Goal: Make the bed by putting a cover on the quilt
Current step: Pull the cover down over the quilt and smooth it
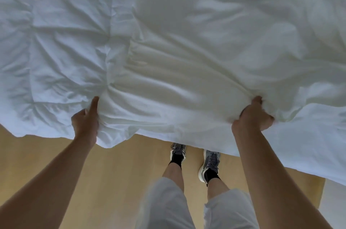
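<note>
Left hand (85, 125): grasps the quilt's near edge, thumb lying on top, fingers hidden underneath.
Right hand (251, 116): clenched around a bunched fold of the quilt.
Quilt (56, 41): white and rumpled, spread ahead, its edge hanging above the wooden floor (112, 172).
Grey trainers (177, 152): toes under that edge.

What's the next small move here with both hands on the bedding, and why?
Probably spread the hands apart and tug the edge taut. The left hand and right hand both grip bunched folds of the white bedding, deep creases run between them, and its near edge sags over the wooden floor. I cannot tell quilt from cover here.
</note>
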Demonstrator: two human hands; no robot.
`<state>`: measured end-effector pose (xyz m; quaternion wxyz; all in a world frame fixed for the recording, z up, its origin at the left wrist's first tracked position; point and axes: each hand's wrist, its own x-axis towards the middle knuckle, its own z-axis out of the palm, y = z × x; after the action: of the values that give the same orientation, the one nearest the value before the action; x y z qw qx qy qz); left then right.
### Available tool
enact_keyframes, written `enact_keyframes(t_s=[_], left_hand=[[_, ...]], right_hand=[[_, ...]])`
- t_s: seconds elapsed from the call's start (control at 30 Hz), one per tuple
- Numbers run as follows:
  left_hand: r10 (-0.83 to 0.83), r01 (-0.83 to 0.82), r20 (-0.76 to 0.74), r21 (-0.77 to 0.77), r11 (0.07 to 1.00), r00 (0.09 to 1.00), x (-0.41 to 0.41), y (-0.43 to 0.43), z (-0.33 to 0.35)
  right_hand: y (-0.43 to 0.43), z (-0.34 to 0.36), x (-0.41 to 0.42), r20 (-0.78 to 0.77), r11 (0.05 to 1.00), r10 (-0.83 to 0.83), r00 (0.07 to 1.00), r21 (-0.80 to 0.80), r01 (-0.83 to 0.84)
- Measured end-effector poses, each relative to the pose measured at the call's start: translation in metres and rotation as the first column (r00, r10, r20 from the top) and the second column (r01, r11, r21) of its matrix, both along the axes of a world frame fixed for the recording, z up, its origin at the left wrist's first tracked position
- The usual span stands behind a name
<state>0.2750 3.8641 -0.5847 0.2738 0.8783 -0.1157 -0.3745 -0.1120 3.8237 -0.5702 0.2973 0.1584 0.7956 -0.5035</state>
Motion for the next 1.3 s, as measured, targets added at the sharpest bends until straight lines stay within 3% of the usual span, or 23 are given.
enact_keyframes(t_s=[0.1,0.17,0.2,0.23,0.27,0.33,0.37,0.4,0.43,0.53,0.6,0.67,0.73,0.8,0.87,0.93,0.97,1.03,1.07,1.1,1.17,1.23,1.3], left_hand=[[-0.201,0.151,0.315,0.177,0.973,0.927,-0.022,-0.013,0.000],[-0.348,0.386,0.552,0.052,0.921,0.757,-0.057,-0.031,0.018],[-0.432,0.586,0.613,-0.062,0.808,0.661,-0.084,-0.040,0.028],[-0.567,0.782,0.618,-0.130,0.609,0.545,-0.116,-0.047,0.039],[-0.725,0.925,0.585,-0.133,0.357,0.364,-0.151,-0.052,0.044],[-0.878,0.980,0.438,0.118,-0.158,-0.194,-0.211,-0.059,0.039],[-0.857,0.909,0.327,0.263,-0.323,-0.399,-0.232,-0.062,0.030],[-0.836,0.839,0.228,0.369,-0.400,-0.499,-0.244,-0.068,0.019],[-0.842,0.796,0.133,0.430,-0.426,-0.522,-0.249,-0.073,0.007],[-0.895,0.780,-0.040,0.475,-0.407,-0.443,-0.237,-0.082,-0.014],[-0.864,0.704,-0.137,0.525,-0.477,-0.484,-0.224,-0.082,-0.019],[-0.831,0.634,-0.270,0.545,-0.549,-0.487,-0.218,-0.082,-0.016],[-0.810,0.605,-0.341,0.541,-0.584,-0.476,-0.219,-0.080,-0.018],[-0.734,0.503,-0.435,0.539,-0.676,-0.521,-0.239,-0.079,-0.013],[-0.647,0.433,-0.516,0.483,-0.761,-0.560,-0.281,-0.080,0.001],[-0.656,0.525,-0.416,0.394,-0.754,-0.630,-0.349,-0.083,0.025],[-0.734,0.656,-0.263,0.332,-0.678,-0.626,-0.388,-0.082,0.038],[-0.845,0.852,0.123,0.129,-0.507,-0.521,-0.468,-0.076,0.058],[-0.818,0.852,0.246,0.070,-0.520,-0.520,-0.507,-0.071,0.061],[-0.771,0.813,0.274,0.082,-0.577,-0.575,-0.542,-0.068,0.059],[-0.704,0.718,0.150,0.215,-0.663,-0.695,-0.595,-0.060,0.035],[-0.674,0.641,0.048,0.368,-0.674,-0.737,-0.621,-0.050,0.001],[-0.677,0.637,0.085,0.441,-0.632,-0.731,-0.630,-0.045,-0.022]], right_hand=[[0.026,-0.020,0.016,0.083,0.983,0.096,0.992,0.149,-0.107],[0.045,-0.027,0.040,0.140,0.960,0.177,0.974,0.196,-0.202],[0.052,-0.030,0.053,0.170,0.942,0.221,0.960,0.217,-0.255],[0.058,-0.035,0.066,0.200,0.918,0.272,0.941,0.238,-0.316],[0.061,-0.039,0.074,0.226,0.887,0.332,0.916,0.254,-0.385],[0.063,-0.045,0.077,0.297,0.836,0.425,0.855,0.234,-0.497],[0.063,-0.043,0.070,0.337,0.830,0.437,0.834,0.207,-0.518],[0.063,-0.038,0.060,0.375,0.838,0.431,0.821,0.172,-0.518],[0.063,-0.030,0.047,0.398,0.858,0.416,0.818,0.127,-0.498],[0.066,-0.011,-0.013,0.297,0.966,0.248,0.922,-0.003,-0.259],[0.067,-0.004,-0.063,0.195,0.995,0.041,0.980,-0.094,-0.023],[0.064,-0.007,-0.120,0.193,0.984,-0.125,0.973,-0.101,0.146],[0.059,-0.005,-0.172,0.238,0.976,-0.149,0.960,-0.119,0.181],[0.061,-0.018,-0.205,0.246,0.981,-0.143,0.959,-0.093,0.170],[0.071,-0.038,-0.201,0.270,0.996,-0.086,0.959,0.015,0.085],[0.092,-0.055,-0.180,0.361,0.996,-0.020,0.932,0.092,-0.014],[0.103,-0.057,-0.173,0.417,0.994,0.010,0.909,0.095,-0.055],[0.120,-0.057,-0.183,0.446,0.998,0.044,0.894,0.024,-0.061],[0.126,-0.056,-0.199,0.430,0.998,0.037,0.902,-0.056,-0.014],[0.132,-0.052,-0.219,0.411,0.987,0.001,0.912,-0.148,0.065],[0.141,-0.043,-0.267,0.412,0.920,-0.102,0.905,-0.307,0.244],[0.151,-0.036,-0.321,0.460,0.855,-0.213,0.862,-0.339,0.392],[0.156,-0.034,-0.376,0.461,0.839,-0.285,0.840,-0.304,0.452]])
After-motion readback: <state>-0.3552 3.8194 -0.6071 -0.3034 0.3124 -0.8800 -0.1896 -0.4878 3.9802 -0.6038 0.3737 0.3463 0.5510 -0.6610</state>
